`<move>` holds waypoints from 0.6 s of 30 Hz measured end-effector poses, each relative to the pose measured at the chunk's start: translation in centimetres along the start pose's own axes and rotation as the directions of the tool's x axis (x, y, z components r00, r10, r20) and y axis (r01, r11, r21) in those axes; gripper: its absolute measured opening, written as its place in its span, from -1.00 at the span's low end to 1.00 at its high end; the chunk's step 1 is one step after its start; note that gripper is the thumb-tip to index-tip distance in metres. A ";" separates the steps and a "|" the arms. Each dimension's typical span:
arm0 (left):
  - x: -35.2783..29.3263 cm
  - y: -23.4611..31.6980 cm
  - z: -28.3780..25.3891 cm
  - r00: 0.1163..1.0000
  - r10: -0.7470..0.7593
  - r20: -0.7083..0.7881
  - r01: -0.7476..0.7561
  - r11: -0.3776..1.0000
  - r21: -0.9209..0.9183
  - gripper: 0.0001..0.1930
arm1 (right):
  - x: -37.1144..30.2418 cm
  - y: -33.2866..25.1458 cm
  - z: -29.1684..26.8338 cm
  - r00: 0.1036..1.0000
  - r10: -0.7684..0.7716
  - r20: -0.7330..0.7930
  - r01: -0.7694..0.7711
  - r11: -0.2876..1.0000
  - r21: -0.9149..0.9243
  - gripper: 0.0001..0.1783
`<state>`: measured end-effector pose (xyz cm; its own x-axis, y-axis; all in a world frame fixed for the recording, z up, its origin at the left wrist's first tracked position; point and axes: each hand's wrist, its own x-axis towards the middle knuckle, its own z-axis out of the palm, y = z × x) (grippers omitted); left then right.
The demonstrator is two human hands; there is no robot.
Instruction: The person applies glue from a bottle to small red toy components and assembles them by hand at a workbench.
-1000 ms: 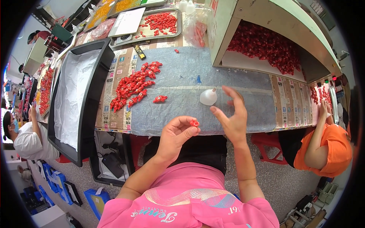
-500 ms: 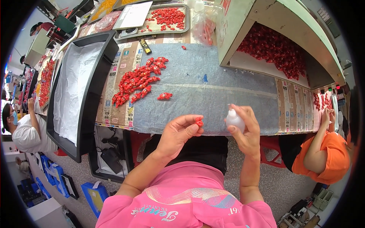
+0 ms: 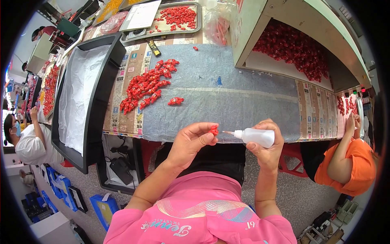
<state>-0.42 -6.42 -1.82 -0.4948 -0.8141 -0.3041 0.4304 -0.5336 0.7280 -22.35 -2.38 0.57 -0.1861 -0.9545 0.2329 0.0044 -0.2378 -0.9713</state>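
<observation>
1. Left hand (image 3: pixel 185 145) is being held over the front edge of the surface (image 3: pixel 306 107), its thumb and fingertips pressed together around a small red piece (image 3: pixel 214 130). By this tip grip, most likely, the piece's right side is being left exposed.

2. Right hand (image 3: pixel 269 152) is being curled around a translucent white bottle (image 3: pixel 260 137), with the thumb set below and the fingers over the top. The bottle is being tipped onto its side, apparently so that its thin nozzle (image 3: pixel 228 132) can be pointed leftward at the piece.

3. Just beside the left fingertips, the nozzle's tip is being lined up with the red piece; whether contact is being made cannot be told.

4. Ahead and to the left of the left hand, a cluster of red figures (image 3: pixel 142 89) is being spread partly over a grey sheet (image 3: pixel 243 105), with a single red figure (image 3: pixel 176 101) lying apart, nearer the hand. Presumably the sheet is being used to protect what lies beneath.

5. Farther left of that hand, a black tray (image 3: pixel 96 106) is being lined with white sheeting, perhaps for cleanliness.

6. Ahead and to the right of the right hand, many dark red pieces (image 3: pixel 292 53) are being contained inside an open-fronted box (image 3: pixel 254 34), seemingly to stop them scattering.
</observation>
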 end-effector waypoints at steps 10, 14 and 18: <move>0.0 0.2 0.1 1.000 -0.016 -0.003 0.016 1.000 0.016 -0.70 | 0.0 -0.2 0.1 1.000 0.013 -0.006 -0.014 0.993 -0.114 -0.54; 0.0 0.2 0.0 1.000 -0.014 0.006 0.014 1.000 0.013 -0.69 | 0.0 -0.3 0.1 1.000 0.011 -0.002 -0.011 0.994 -0.113 -0.54; 0.0 0.2 0.1 1.000 -0.009 0.008 0.009 1.000 0.017 -0.69 | -0.2 -0.2 0.1 1.000 0.023 -0.010 -0.024 0.994 -0.105 -0.54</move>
<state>-0.38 -6.47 -1.67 -0.5046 -0.8075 -0.3057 0.4135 -0.5368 0.7354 -22.23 -2.20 0.74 -0.1962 -0.9578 0.2103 -0.0942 -0.1950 -0.9763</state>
